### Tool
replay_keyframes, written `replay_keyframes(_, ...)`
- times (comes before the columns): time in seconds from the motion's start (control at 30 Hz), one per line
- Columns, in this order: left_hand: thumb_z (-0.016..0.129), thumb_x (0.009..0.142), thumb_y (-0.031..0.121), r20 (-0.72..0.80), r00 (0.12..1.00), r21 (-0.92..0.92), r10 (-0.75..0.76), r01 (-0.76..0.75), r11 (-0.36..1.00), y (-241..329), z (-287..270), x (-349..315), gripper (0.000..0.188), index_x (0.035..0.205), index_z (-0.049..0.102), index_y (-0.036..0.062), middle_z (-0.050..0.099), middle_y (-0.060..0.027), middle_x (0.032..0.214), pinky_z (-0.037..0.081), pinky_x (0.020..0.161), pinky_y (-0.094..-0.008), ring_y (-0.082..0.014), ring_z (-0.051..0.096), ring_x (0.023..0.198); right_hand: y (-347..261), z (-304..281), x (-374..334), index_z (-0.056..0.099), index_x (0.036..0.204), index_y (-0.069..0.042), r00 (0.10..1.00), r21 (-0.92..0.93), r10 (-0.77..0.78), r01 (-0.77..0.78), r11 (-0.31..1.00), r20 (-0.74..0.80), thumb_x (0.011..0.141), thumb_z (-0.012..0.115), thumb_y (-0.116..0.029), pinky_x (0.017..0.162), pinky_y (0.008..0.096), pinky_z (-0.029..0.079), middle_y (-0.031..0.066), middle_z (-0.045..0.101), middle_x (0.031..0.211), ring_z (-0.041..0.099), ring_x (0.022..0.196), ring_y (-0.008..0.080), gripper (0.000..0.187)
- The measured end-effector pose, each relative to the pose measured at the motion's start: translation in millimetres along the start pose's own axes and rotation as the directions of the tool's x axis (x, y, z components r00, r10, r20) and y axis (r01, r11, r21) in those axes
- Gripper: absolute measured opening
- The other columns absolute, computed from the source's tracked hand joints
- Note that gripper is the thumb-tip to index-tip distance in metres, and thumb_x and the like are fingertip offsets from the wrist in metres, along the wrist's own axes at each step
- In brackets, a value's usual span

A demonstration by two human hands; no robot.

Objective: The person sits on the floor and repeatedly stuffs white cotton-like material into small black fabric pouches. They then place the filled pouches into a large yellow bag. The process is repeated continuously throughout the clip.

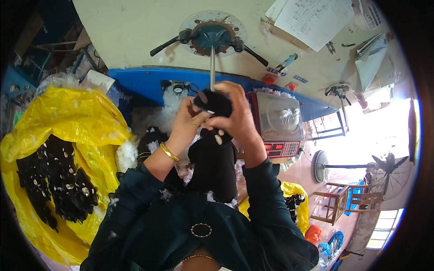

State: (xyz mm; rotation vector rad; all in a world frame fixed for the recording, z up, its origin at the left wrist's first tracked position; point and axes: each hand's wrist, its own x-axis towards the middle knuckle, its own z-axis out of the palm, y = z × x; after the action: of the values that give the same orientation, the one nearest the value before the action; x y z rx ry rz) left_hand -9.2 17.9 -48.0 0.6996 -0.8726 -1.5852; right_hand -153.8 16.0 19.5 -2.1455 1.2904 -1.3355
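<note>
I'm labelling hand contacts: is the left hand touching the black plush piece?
Touching. The head view shows the left hand with its thumb and fingers closed on the left side of the black plush piece, no gap between.

The head camera looks down, seemingly close.

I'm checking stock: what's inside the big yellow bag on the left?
Inside the yellow bag lies a heap of black pieces with pale spots. Whatever sits beneath the heap's top layer or behind the folded yellow plastic is covered.
</note>
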Motion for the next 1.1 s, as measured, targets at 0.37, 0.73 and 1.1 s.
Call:
replay_keyframes(0.37, 0.064, 0.088, 0.001, -0.066, 0.997, 0.096, 0.029, -0.022, 0.995, 27.7, 40.8, 3.3, 0.035, 0.103, 0.032, 0.0008, 0.062, -0.0176, 0.093, 0.056, 0.056, -0.0274, -0.0230, 0.070, 0.075, 33.0, -1.2, 44.8, 0.069, 0.096, 0.001, 0.874, 0.354, 0.485, -0.461, 0.814, 0.023, 0.098, 0.050, -0.024, 0.078, 0.0265, 0.046, 0.0071, 0.070, 0.092, 0.059, 0.086, 0.0109, 0.031)
replay_keyframes(0.73, 0.067, 0.087, 0.009, -0.055, 0.991, 0.209, -0.121, 0.130, 0.969, 26.4, 26.5, -6.4, 0.032, 0.106, 0.043, 0.0040, 0.061, -0.0125, 0.097, 0.054, 0.050, -0.0240, -0.0230, 0.070, 0.072, 37.4, 14.4, -8.3, 0.068, 0.109, 0.000, 0.903, 0.555, 0.429, -0.353, 0.753, -0.007, 0.099, 0.053, -0.028, 0.080, 0.0224, 0.046, 0.0037, 0.069, 0.104, 0.054, 0.087, 0.0072, 0.033)
replay_keyframes(1.1, 0.065, 0.088, 0.009, 0.016, 0.988, 0.208, -0.157, 0.150, 0.967, 27.2, -15.9, 2.5, 0.040, 0.122, 0.045, 0.0025, 0.064, -0.0111, 0.093, 0.053, 0.051, -0.0222, -0.0194, 0.069, 0.067, 14.0, 53.9, -29.9, 0.060, 0.125, -0.002, 0.912, 0.555, 0.371, -0.220, 0.802, -0.175, 0.100, 0.051, -0.025, 0.094, 0.0248, 0.042, 0.0065, 0.065, 0.115, 0.057, 0.104, 0.0112, 0.035)
